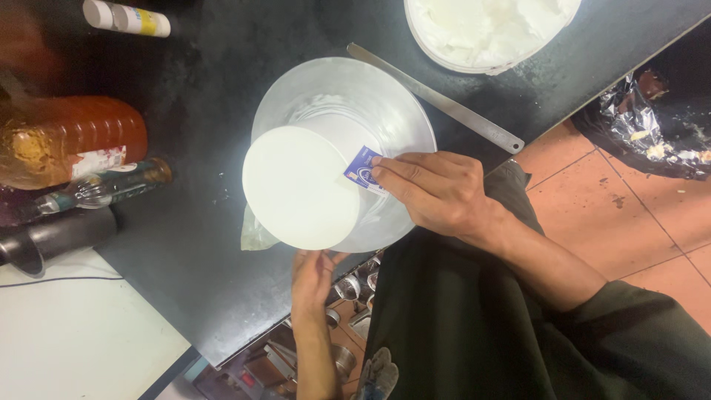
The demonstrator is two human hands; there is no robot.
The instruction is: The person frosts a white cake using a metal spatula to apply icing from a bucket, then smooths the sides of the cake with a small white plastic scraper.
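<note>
A round white frosted cake (300,187) stands on a shiny metal turntable (404,118) on the black counter (200,244). My right hand (433,191) presses a small blue and white card (363,170) against the cake's right side. My left hand (315,278) reaches up from below, fingers touching the turntable's near edge under the cake. A crumpled clear piping bag (255,233) pokes out at the cake's lower left.
A long metal ruler (437,98) lies diagonally behind the turntable. A white bowl of cream (489,33) sits at the far edge. Left are an orange bottle (70,141), a dark glass bottle (104,189) and a white tube (126,18). Foil-lined bin (652,126) on the tiled floor, right.
</note>
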